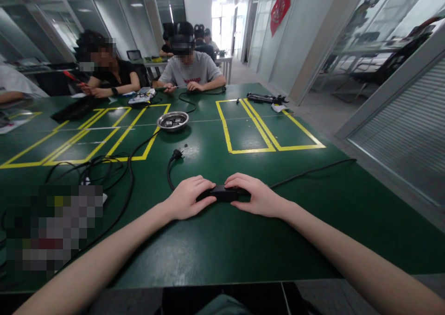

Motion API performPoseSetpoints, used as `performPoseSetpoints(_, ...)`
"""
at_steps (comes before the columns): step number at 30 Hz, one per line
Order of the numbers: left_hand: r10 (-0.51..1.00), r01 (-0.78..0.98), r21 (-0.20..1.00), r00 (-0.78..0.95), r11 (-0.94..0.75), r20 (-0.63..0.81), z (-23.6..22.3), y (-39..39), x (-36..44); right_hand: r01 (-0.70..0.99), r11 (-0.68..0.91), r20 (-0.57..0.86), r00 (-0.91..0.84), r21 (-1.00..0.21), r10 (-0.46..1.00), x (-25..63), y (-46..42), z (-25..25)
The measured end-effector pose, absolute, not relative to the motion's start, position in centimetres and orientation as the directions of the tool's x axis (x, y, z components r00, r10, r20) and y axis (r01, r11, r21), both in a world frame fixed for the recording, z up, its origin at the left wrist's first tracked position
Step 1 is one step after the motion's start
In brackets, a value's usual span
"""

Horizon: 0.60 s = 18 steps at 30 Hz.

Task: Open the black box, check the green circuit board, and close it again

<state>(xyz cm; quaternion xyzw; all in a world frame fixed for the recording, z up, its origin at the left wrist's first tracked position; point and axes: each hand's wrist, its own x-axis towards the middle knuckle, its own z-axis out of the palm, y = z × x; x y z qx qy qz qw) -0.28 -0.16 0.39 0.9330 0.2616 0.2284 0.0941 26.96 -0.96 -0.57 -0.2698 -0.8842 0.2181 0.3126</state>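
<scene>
- Left hand and right hand are clamping opposite ends of the black adapter, near side of the green table.
- Black cord is trailing right — a snag there could be pulling the black adapter askew.

A black, rectangular power adapter is extending crosswise, its ends being partly covered by the left hand and right hand. Beyond the left hand, a black mains cord is curving away to a black plug, its prongs pointing right. A second black cord is running rightward, loosely uncoiled.
</scene>
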Motion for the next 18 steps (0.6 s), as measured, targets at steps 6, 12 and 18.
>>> performPoseSetpoints(6, 0.496, 0.532, 0.028, 0.768, -0.846, 0.405, 0.2, -0.5, 0.3, 0.477, 0.838, 0.495, -0.679, -0.264, 0.543, 26.6, -0.9, -1.0)
performPoseSetpoints(12, 0.457, 0.522, -0.021, 0.763, -0.852, 0.457, -0.1, -0.3, 0.8, 0.482, 0.854, 0.557, -0.662, -0.195, 0.501, 26.2, -0.9, -1.1)
performPoseSetpoints(18, 0.398, 0.478, -0.020, 0.753, -0.878, 0.524, 0.2, -0.8, 1.0, 0.491, 0.851, 0.603, -0.627, -0.185, 0.493, 25.5, -1.4, -0.7)
